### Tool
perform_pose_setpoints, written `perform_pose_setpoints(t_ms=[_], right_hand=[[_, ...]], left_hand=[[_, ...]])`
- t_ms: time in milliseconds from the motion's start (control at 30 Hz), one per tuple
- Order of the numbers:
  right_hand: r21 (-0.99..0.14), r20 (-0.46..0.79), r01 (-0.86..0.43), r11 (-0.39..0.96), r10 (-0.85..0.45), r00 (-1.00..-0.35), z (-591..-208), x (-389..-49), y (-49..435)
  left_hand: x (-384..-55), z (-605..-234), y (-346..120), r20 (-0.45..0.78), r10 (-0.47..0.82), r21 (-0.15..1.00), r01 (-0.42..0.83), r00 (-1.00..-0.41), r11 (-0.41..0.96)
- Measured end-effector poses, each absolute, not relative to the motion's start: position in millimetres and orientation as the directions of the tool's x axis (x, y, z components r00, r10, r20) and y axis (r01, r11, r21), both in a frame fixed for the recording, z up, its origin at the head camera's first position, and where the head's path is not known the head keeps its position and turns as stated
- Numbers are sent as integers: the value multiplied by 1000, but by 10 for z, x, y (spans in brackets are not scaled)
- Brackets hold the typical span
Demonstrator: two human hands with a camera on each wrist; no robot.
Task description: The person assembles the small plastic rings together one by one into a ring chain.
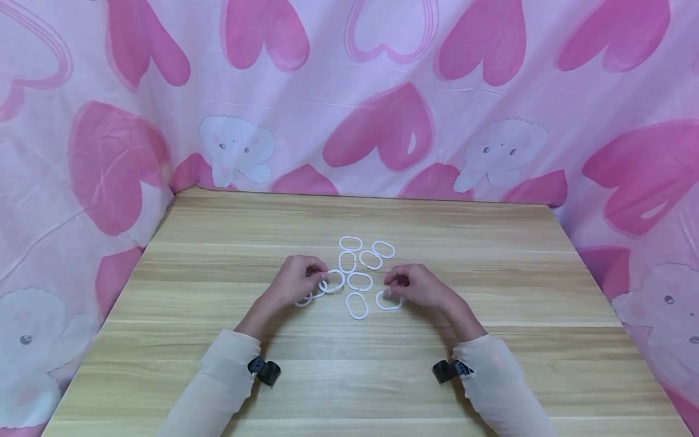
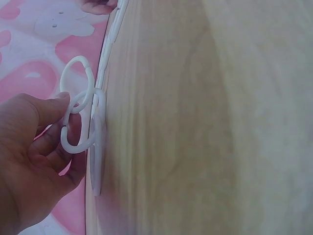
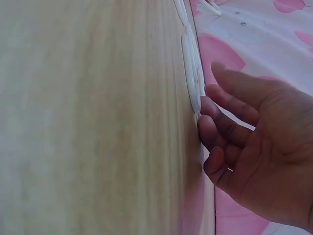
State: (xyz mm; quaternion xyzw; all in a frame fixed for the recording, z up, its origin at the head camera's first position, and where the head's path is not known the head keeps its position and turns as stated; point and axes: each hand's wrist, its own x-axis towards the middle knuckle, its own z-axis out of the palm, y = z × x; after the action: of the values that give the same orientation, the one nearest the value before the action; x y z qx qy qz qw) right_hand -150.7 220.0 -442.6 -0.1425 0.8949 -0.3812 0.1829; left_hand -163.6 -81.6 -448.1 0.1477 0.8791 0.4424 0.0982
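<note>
My left hand [image 1: 297, 280] pinches a white oval plastic link [image 1: 344, 279] between thumb and fingers. In the left wrist view, a raised link [image 2: 90, 81] hooks through another link [image 2: 73, 151] below it, and further links trail down to the tabletop. Low over the wood, my right hand [image 1: 419, 286] has loosely bent fingers, the thumb apart from them and nothing gripped. Its fingertips are right at a loose white link [image 1: 389, 309] that lies flat. In the right wrist view, links [image 3: 189, 73] lie edge-on beside those fingers.
Between the hands and beyond them, several loose white links lie flat, among them one at the back [image 1: 351, 237] and one nearer me [image 1: 357, 318]. The wooden table [image 1: 355, 382] meets a pink heart-patterned curtain [image 1: 377, 121] at its back and sides.
</note>
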Motion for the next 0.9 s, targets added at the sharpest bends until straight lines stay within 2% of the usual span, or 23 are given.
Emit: perform_pose_setpoints(t_ms=[400, 900], right_hand=[[-603, -223, -180, 777, -381, -897, -4408, -1390, 2218], [-622, -211, -200, 757, -408, -888, -4408, -1360, 2196]], left_hand=[[-1636, -4469, -820, -50, 350, 809, 167, -935, 564], [-1638, -4508, -839, -45, 338, 803, 167, -940, 572]])
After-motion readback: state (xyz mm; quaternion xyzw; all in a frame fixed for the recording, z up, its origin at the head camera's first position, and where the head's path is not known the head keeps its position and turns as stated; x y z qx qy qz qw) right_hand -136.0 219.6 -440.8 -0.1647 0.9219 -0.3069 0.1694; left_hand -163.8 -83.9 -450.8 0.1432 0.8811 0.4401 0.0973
